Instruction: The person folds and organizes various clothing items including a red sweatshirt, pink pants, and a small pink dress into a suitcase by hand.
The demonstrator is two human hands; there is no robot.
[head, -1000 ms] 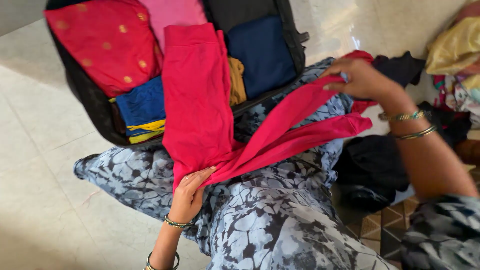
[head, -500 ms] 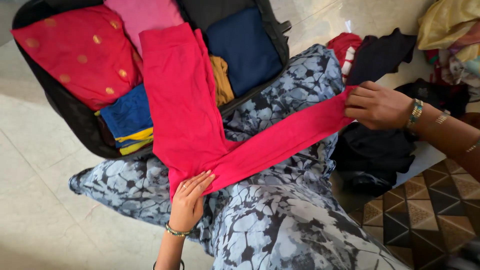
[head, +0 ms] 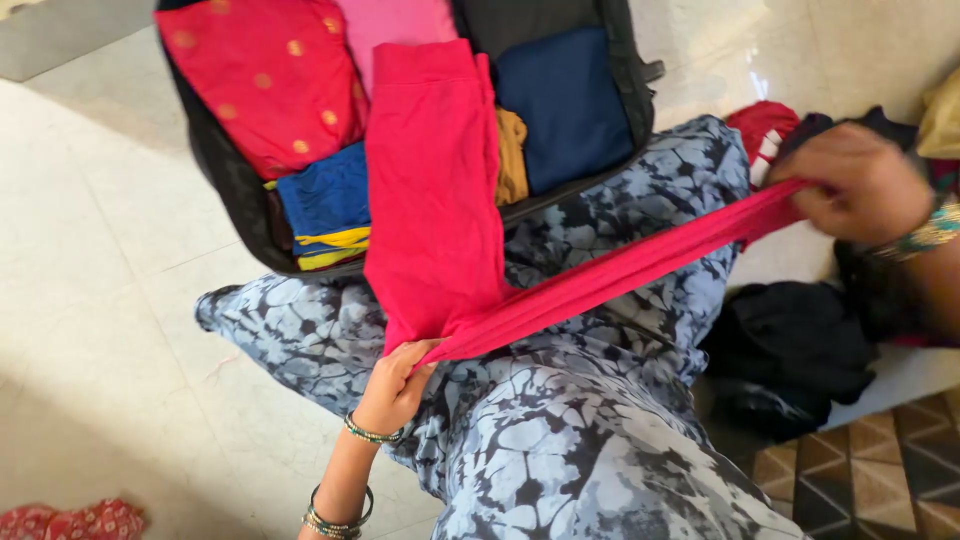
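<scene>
A bright pink pair of leggings (head: 440,200) lies across my lap, which is covered in blue-grey floral cloth (head: 560,430). One leg rests over the open black suitcase (head: 225,190). My left hand (head: 393,390) pinches the leggings at the crotch on my thigh. My right hand (head: 868,182) grips the end of the other leg and holds it stretched taut to the right, lifted off my knee.
The suitcase holds folded clothes: a red piece with gold dots (head: 265,75), a blue and yellow one (head: 325,210), a navy one (head: 565,105), a light pink one (head: 395,22). Dark garments (head: 800,345) and a red one (head: 760,130) lie on the floor at right. A patterned mat (head: 870,475) lies at lower right.
My right hand has pulled the free leg tighter and higher to the right, so it narrows into a taut band. My left hand went from lying flat to pinching the cloth.
</scene>
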